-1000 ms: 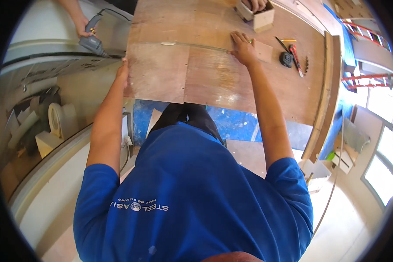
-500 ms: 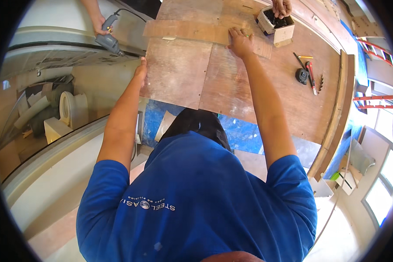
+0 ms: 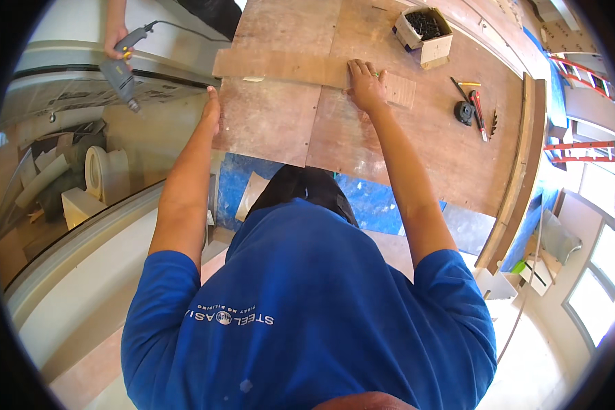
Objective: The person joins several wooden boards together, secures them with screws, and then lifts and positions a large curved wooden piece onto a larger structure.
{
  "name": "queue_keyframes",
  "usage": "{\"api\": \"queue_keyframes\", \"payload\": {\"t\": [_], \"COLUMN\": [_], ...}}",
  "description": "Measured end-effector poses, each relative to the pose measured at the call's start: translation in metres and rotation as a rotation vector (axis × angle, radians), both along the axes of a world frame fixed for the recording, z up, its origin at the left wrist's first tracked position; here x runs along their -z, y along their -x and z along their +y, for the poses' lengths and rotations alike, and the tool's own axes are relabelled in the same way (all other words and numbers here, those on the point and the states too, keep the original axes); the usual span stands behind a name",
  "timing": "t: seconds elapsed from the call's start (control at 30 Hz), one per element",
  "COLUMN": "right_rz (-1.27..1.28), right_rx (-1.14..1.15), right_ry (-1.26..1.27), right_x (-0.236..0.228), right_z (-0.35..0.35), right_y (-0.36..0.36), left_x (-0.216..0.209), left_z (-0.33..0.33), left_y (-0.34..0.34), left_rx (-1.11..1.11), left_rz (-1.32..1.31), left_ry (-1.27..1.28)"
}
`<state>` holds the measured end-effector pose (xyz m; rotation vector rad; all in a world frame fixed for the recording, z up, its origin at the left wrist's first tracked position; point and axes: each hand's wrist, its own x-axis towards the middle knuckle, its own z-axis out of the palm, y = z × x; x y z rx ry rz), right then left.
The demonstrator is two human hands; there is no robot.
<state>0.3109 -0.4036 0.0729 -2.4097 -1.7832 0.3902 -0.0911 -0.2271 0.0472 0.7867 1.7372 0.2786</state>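
My right hand (image 3: 367, 85) lies open, fingers stretched and palm down, on a thin plywood strip (image 3: 287, 67) that runs across the plywood worktop (image 3: 266, 119). At the worktop's left edge, just below the strip's left end, my left hand (image 3: 212, 113) rests against the side. Its fingers look stretched along the edge, though part of them is hidden. Over to the left, another person's hand (image 3: 116, 42) holds a grey power drill (image 3: 119, 80), its bit end pointing down and to the right, away from the strip.
A small box of dark screws (image 3: 425, 26) stands at the back. To the right lie a tape measure (image 3: 464, 113), a red utility knife (image 3: 479, 116) and a pencil (image 3: 469, 84). Wooden battens (image 3: 526, 171) border the right side. A toilet (image 3: 97, 174) shows at the left.
The other person's second hand has left the screw box and gone out of view. Their drill has moved left and down, away from the worktop edge. My hands keep nearly the same places.
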Motion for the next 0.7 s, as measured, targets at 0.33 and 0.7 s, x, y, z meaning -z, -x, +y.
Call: {"api": "queue_keyframes", "payload": {"t": [0.33,0.7], "right_rz": [-0.057,-0.068], "right_rx": [-0.063,-0.448], "right_ry": [-0.217,0.042], "right_x": [0.013,0.018], "right_z": [-0.018,-0.137], "right_y": [0.041,0.174], "left_x": [0.012,0.037], "left_z": [0.007,0.012], "left_y": [0.017,0.025], "left_rx": [0.059,0.119], "left_rz": [-0.01,0.08], "left_ry": [-0.001,-0.055]}}
